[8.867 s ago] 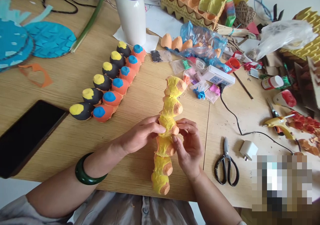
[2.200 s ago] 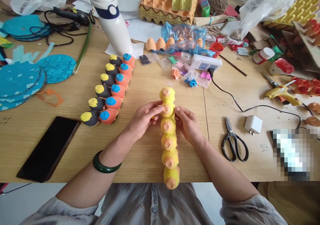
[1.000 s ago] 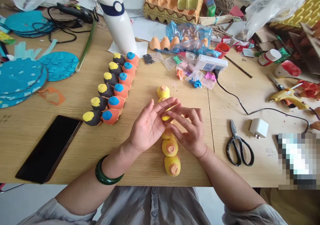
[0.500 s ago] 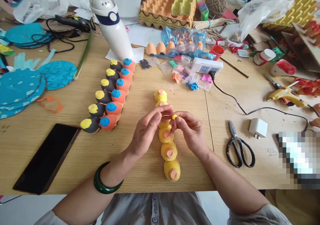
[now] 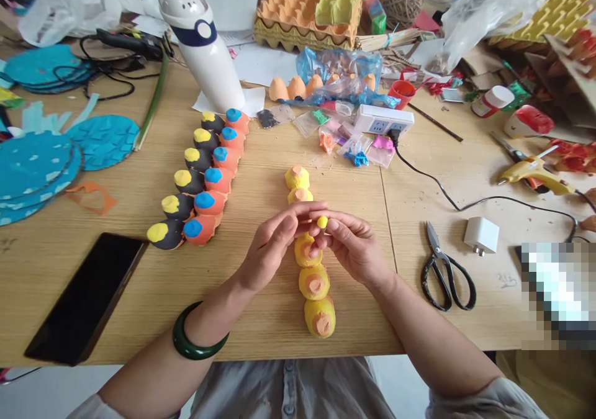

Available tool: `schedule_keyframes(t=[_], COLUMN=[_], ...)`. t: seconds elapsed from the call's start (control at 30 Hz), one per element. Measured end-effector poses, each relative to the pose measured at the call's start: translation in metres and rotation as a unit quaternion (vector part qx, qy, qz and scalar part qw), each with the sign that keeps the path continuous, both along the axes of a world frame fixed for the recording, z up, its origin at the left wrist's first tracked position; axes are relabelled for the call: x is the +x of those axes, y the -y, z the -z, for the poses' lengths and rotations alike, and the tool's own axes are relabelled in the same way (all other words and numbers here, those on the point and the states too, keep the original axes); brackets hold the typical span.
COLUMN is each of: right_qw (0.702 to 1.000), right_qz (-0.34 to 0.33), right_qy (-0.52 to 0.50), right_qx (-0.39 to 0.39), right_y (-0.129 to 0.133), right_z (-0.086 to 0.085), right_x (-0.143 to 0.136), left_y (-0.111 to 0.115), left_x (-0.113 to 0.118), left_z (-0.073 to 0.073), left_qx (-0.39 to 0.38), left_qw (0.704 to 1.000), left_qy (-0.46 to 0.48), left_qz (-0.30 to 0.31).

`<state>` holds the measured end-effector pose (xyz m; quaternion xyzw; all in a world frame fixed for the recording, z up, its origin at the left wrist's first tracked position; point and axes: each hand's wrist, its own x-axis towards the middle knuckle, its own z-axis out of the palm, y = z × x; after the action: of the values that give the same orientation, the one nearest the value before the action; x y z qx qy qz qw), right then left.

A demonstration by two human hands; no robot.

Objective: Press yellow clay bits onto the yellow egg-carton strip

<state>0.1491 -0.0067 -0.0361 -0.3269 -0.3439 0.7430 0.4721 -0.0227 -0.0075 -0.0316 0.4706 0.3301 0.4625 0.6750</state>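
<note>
Between thumb and fingers, my right hand [image 5: 356,242] pinches a small yellow clay ball [image 5: 322,222]. My left hand [image 5: 274,239] is beside it, its fingers apart and fingertips meeting those of my right hand, with nothing seen held in it. Under both hands runs an upright row of yellow egg-carton cups [image 5: 313,282] with orange clay on top; its middle is partly hidden. To the left stand a row of black cups with yellow tops [image 5: 187,181] and a row of orange cups with blue tops [image 5: 218,177].
Left are a black phone [image 5: 86,298] and blue discs [image 5: 105,139]. Behind stand a white bottle [image 5: 209,65], egg trays [image 5: 298,15], clay bags [image 5: 356,155] and a power strip [image 5: 384,121]. Black scissors [image 5: 440,270], a white adapter [image 5: 481,235] and a glue gun [image 5: 533,174] are right.
The yellow clay looks rounder and shows more fully at my right fingertips. Both hands have barely moved, and the view has shifted slightly.
</note>
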Motion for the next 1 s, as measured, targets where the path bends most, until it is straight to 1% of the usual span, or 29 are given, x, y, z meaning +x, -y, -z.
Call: schedule_keyframes(t=[0.1,0.23,0.33,0.4,0.47,0.57,0.67,0.73,0.9,1.0], right_qw=[1.000,1.000,0.998,0.997,0.996,0.996,0.996,0.996,0.993,0.994], right_qz=[0.005,0.014,0.029,0.035,0.050,0.073,0.060,0.059,0.110,0.094], right_qy=[-0.017,0.011,0.045,0.065,0.072,0.061,0.058,0.063,0.043,0.054], right_qx=[-0.007,-0.008,-0.014,-0.009,0.000,-0.003,-0.027,-0.029,-0.001,-0.006], right_y=[0.000,0.000,-0.003,-0.005,-0.008,-0.011,-0.013,-0.014,-0.019,-0.020], right_z=[-0.003,-0.002,0.000,0.002,0.003,0.006,0.010,0.012,0.012,0.012], right_x=[-0.001,0.002,0.004,0.005,0.005,0.005,0.006,0.007,0.007,0.007], left_y=[-0.001,-0.006,-0.014,-0.019,-0.023,-0.025,-0.026,-0.027,-0.030,-0.030], left_x=[0.001,0.002,-0.001,-0.005,-0.008,-0.011,-0.011,-0.011,-0.012,-0.012], left_z=[0.002,0.000,0.000,0.001,0.003,0.006,0.008,0.010,0.015,0.017], left_qx=[0.007,0.031,0.006,-0.023,-0.047,-0.063,-0.067,-0.067,-0.045,-0.033], left_qw=[0.999,0.987,0.971,0.961,0.955,0.953,0.953,0.952,0.952,0.953], left_qy=[-0.007,0.004,0.002,-0.002,0.000,0.003,0.006,0.007,0.005,-0.009], left_qz=[-0.053,-0.156,-0.240,-0.277,-0.293,-0.296,-0.296,-0.298,-0.303,-0.302])
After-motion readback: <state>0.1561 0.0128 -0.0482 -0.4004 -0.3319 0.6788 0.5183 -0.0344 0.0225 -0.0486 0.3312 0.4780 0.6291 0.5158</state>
